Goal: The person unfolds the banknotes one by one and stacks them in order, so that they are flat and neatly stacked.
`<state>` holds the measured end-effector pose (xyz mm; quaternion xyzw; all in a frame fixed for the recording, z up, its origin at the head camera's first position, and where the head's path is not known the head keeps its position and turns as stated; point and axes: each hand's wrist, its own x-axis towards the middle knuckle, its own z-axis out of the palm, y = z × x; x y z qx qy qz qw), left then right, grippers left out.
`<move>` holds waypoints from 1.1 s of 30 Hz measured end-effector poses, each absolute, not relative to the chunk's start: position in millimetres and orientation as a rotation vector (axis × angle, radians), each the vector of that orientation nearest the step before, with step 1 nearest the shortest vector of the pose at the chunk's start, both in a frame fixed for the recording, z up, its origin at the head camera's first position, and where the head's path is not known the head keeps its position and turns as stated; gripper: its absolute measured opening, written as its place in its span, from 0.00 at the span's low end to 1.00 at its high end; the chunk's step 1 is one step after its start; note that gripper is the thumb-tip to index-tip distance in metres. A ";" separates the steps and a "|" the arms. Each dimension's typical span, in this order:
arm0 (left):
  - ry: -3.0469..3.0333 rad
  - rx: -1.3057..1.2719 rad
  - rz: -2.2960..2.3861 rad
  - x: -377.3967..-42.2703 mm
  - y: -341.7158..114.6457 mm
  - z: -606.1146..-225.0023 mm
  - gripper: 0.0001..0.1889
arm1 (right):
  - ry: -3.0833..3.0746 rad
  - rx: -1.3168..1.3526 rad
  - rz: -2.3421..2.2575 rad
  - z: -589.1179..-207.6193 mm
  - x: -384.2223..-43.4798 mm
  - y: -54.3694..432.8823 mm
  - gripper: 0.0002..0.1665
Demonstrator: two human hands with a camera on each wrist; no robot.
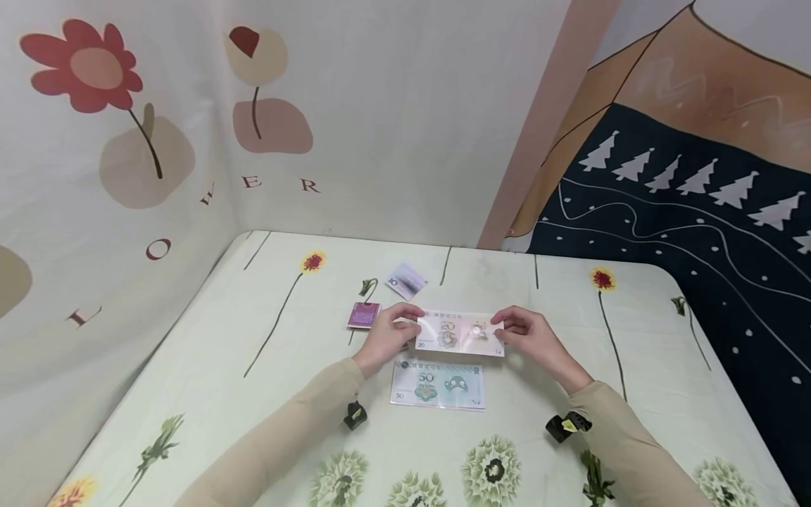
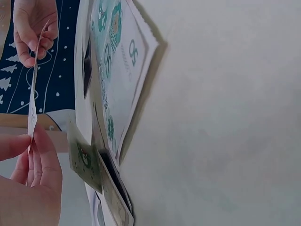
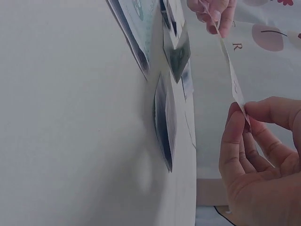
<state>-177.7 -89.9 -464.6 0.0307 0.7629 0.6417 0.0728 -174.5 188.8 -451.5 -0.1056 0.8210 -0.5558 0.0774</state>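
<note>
A pale pink play banknote (image 1: 461, 334) marked 20 is stretched between my two hands, raised above the table. At its left end, my left hand (image 1: 383, 339) pinches it between thumb and fingers. The right end is pinched by my right hand (image 1: 538, 341) in the same way. Just nearer to me lies a green banknote (image 1: 437, 385) marked 50, flat on the table and seemingly on top of others. In the left wrist view the pink note appears edge-on, and a small green folded note (image 2: 84, 160) stands below it.
Beyond my left hand lies a small purple banknote pile (image 1: 364, 315). A creased pale purple note (image 1: 406, 282) marked 10 is farther back. The right wrist view shows a bent note (image 3: 164, 123) on the table (image 1: 266, 415). Printed fabric hangs behind.
</note>
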 end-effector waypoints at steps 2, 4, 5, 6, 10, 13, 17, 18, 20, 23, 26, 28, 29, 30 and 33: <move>2.291 0.081 1.920 -177.8 -90.6 -464.5 0.15 | 2.456 -0.315 -1.665 -452.2 -174.4 188.6 0.13; 2.299 0.088 1.907 -177.9 -91.4 -463.9 0.14 | 2.456 -0.317 -1.666 -452.3 -174.3 188.3 0.13; 2.298 0.093 1.903 -177.9 -91.8 -463.5 0.14 | 2.458 -0.321 -1.665 -452.7 -174.5 188.0 0.12; 2.302 0.101 1.895 -177.8 -92.3 -463.0 0.14 | 2.456 -0.327 -1.666 -452.9 -174.8 187.8 0.12; 2.312 0.099 1.863 -177.7 -94.5 -461.6 0.14 | 2.445 -0.338 -1.651 -452.9 -174.6 187.4 0.12; 2.339 0.083 1.822 -177.2 -97.2 -462.5 0.14 | 2.430 -0.345 -1.625 -453.2 -174.1 187.4 0.13; 2.395 0.093 1.773 -175.6 -101.1 -464.1 0.14 | 2.426 -0.389 -1.582 -456.1 -173.8 187.2 0.12; 2.400 0.095 1.767 -174.9 -102.1 -464.4 0.14 | 2.427 -0.397 -1.573 -456.9 -173.4 186.9 0.12; 2.396 0.101 1.764 -173.7 -104.0 -464.3 0.14 | 2.427 -0.409 -1.560 -458.3 -172.7 187.0 0.12; 2.384 0.108 1.755 -171.5 -106.8 -465.3 0.14 | 2.408 -0.420 -1.556 -460.1 -171.1 186.8 0.12; 2.380 0.118 1.742 -169.1 -108.8 -465.8 0.15 | 2.384 -0.442 -1.566 -461.6 -169.4 186.2 0.11; 2.371 0.122 1.745 -167.1 -109.7 -465.6 0.15 | 2.382 -0.452 -1.567 -462.3 -167.7 185.6 0.11; 2.359 0.122 1.751 -166.1 -110.1 -465.1 0.15 | 2.380 -0.460 -1.568 -462.9 -167.0 185.3 0.11; 2.346 0.121 1.760 -165.0 -110.5 -464.7 0.16 | 2.376 -0.465 -1.571 -463.3 -166.2 185.1 0.11; 2.318 0.112 1.770 -162.1 -111.8 -464.4 0.15 | 2.373 -0.469 -1.577 -464.8 -164.0 183.8 0.12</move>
